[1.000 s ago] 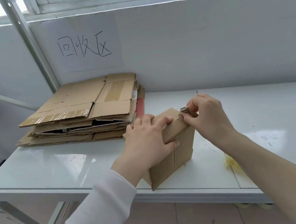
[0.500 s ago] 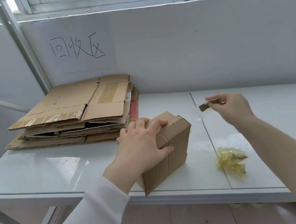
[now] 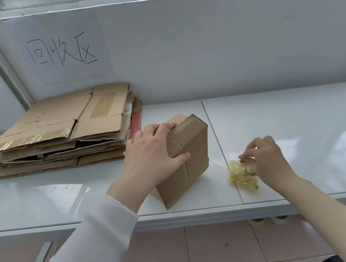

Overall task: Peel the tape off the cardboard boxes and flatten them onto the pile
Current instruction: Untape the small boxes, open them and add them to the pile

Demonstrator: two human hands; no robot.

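Box (image 3: pixel 191 157) is sat near the front edge of the table (image 3: pixel 301 125), roughly centre, tipped up on its lower near edge so it's leaning rather than lying flat. It's gripped by the left hand (image 3: pixel 151 156): fingers are curled over the far top edge and the thumb is pressed across the ribbed side facing the camera. The long axis is seen running from the near bottom corner up and away, slightly rightward, with the ribs following the same line. The closed upper end is pointed up and to the right, away from the pile (image 3: pixel 56 134).

Right hand (image 3: pixel 266 159) is placed off to the right of the box, well apart from it, with its fingers curled down and the tips touching the tape wad (image 3: pixel 240 176), a crumpled yellowish lump on the table. Whether a strip is actually pinched or just touched can't be told, since the tips are too bunched up.

The bit that matters imo: the pile is found left of and behind the box, just beside it, so the left hand is easily the nearer one. For flattening, both hands would probably be needed on the box first. Then it'd be swung left and back, with the long axis likely turned to match the stacked sheets. No tape can be made out on the visible faces, though the hidden ones can't be checked.
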